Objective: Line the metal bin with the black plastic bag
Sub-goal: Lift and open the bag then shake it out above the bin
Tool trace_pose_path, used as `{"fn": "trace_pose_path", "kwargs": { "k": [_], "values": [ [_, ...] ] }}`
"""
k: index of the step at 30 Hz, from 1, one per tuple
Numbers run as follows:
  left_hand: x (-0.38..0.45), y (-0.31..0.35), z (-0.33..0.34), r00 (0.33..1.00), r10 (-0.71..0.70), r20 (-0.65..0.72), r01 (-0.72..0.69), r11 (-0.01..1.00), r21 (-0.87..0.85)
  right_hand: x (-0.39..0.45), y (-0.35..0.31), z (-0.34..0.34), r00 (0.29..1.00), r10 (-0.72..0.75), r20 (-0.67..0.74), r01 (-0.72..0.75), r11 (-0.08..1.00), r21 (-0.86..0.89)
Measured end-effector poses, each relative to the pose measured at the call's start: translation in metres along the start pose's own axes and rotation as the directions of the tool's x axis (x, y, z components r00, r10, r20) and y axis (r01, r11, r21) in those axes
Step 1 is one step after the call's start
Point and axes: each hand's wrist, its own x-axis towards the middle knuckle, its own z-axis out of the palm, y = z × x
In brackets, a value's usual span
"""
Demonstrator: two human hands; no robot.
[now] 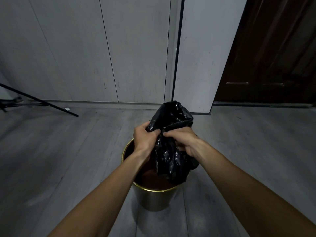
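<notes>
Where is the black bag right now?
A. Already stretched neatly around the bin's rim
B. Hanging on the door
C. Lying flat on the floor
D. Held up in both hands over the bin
D. The left hand and the right hand both grip the crumpled black bag above the open metal bin; its lower end hangs at the bin's mouth, and the gold rim is still bare.

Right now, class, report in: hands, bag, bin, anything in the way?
Left hand and right hand both gripping the black bag. Bag bunched, hanging over the open metal bin, rim not covered. Nothing blocking the bin.
</notes>
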Motion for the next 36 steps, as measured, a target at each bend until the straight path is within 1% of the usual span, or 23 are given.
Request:
{"fn": "trace_pose_path", "kwargs": {
  "k": [2, 4, 5, 7, 10, 13, 15, 16, 17, 18, 19, 20, 21, 22, 24, 26, 28, 29, 31, 33, 34, 35, 36],
  "values": [
    [0.006, 0.002, -0.003, 0.993, 0.04, -0.111, -0.033, 0.997, 0.068, 0.0, -0.008, -0.001, 0.998, -0.044, -0.044, 0.045, 0.999, 0.019],
    [0.011, 0.007, -0.009, 0.972, 0.056, -0.229, -0.031, 0.993, 0.111, 0.0, -0.016, -0.004, 0.993, -0.082, -0.09, 0.09, 0.992, 0.087],
    [0.014, 0.009, -0.013, 0.96, 0.06, -0.274, -0.025, 0.992, 0.128, 0.001, -0.019, -0.006, 0.987, -0.107, -0.121, 0.121, 0.985, 0.122],
    [0.017, 0.013, -0.023, 0.933, 0.075, -0.351, -0.025, 0.989, 0.147, 0.005, -0.023, -0.011, 0.965, -0.17, -0.199, 0.197, 0.973, 0.12],
    [0.022, 0.013, -0.038, 0.889, 0.077, -0.452, -0.017, 0.991, 0.134, 0.012, -0.023, -0.02, 0.905, -0.233, -0.356, 0.279, 0.957, 0.084],
    [0.023, 0.007, -0.046, 0.863, 0.05, -0.503, 0.012, 0.993, 0.12, 0.019, -0.019, -0.028, 0.811, -0.238, -0.534, 0.327, 0.942, 0.076],
    [0.022, 0.006, -0.048, 0.836, 0.084, -0.542, 0.013, 0.985, 0.174, 0.021, -0.013, -0.031, 0.777, -0.23, -0.586, 0.346, 0.934, 0.092],
    [0.021, 0.006, -0.049, 0.821, 0.108, -0.561, 0.013, 0.978, 0.208, 0.021, -0.01, -0.032, 0.776, -0.216, -0.593, 0.344, 0.932, 0.11],
    [0.021, 0.006, -0.051, 0.815, 0.115, -0.568, 0.018, 0.974, 0.224, 0.022, -0.008, -0.033, 0.786, -0.196, -0.587, 0.333, 0.933, 0.135],
    [0.021, 0.007, -0.053, 0.825, 0.097, -0.557, 0.019, 0.98, 0.199, 0.022, -0.005, -0.034, 0.807, -0.17, -0.566, 0.311, 0.936, 0.163],
    [0.023, 0.006, -0.056, 0.855, 0.046, -0.517, 0.023, 0.992, 0.126, 0.022, -0.003, -0.036, 0.837, -0.142, -0.529, 0.28, 0.941, 0.19],
    [0.023, 0.007, -0.058, 0.893, -0.028, -0.449, 0.036, 0.999, 0.009, 0.022, -0.001, -0.037, 0.871, -0.114, -0.479, 0.246, 0.943, 0.224],
    [0.023, 0.007, -0.059, 0.921, -0.095, -0.378, 0.06, 0.993, -0.105, 0.021, 0.001, -0.04, 0.9, -0.084, -0.428, 0.213, 0.941, 0.264],
    [0.023, 0.006, -0.061, 0.939, -0.136, -0.317, 0.084, 0.982, -0.171, 0.021, 0.003, -0.042, 0.922, -0.055, -0.384, 0.184, 0.933, 0.308],
    [0.024, 0.003, -0.065, 0.97, -0.145, -0.194, 0.105, 0.974, -0.199, 0.02, 0.007, -0.045, 0.944, -0.016, -0.329, 0.144, 0.919, 0.367],
    [0.027, 0.001, -0.067, 0.992, -0.116, -0.05, 0.103, 0.972, -0.213, 0.02, 0.01, -0.046, 0.959, -0.016, -0.284, 0.127, 0.917, 0.378],
    [0.03, 0.002, -0.069, 0.995, -0.073, 0.06, 0.084, 0.974, -0.208, 0.021, 0.013, -0.045, 0.972, -0.04, -0.233, 0.125, 0.922, 0.367],
    [0.031, 0.004, -0.068, 0.995, -0.055, 0.085, 0.07, 0.98, -0.188, 0.021, 0.013, -0.045, 0.977, -0.044, -0.208, 0.119, 0.924, 0.362],
    [0.032, 0.006, -0.065, 0.998, -0.034, 0.059, 0.042, 0.989, -0.142, 0.02, 0.011, -0.044, 0.99, -0.039, -0.138, 0.084, 0.937, 0.339],
    [0.034, 0.004, -0.06, 0.999, 0.001, -0.042, -0.004, 0.996, -0.085, 0.017, 0.006, -0.041, 0.999, -0.03, -0.036, 0.038, 0.963, 0.266],
    [0.034, 0.002, -0.058, 0.996, 0.029, -0.087, -0.031, 0.999, -0.029, 0.016, 0.003, -0.039, 1.0, -0.028, 0.015, 0.024, 0.975, 0.219],
    [0.034, 0.0, -0.057, 0.993, 0.071, -0.096, -0.068, 0.997, 0.034, 0.015, 0.0, -0.037, 0.998, -0.028, 0.053, 0.018, 0.984, 0.176],
    [0.034, -0.001, -0.055, 0.99, 0.122, -0.074, -0.115, 0.989, 0.093, 0.015, -0.003, -0.034, 0.997, -0.032, 0.075, 0.021, 0.99, 0.14]
  ]
}}
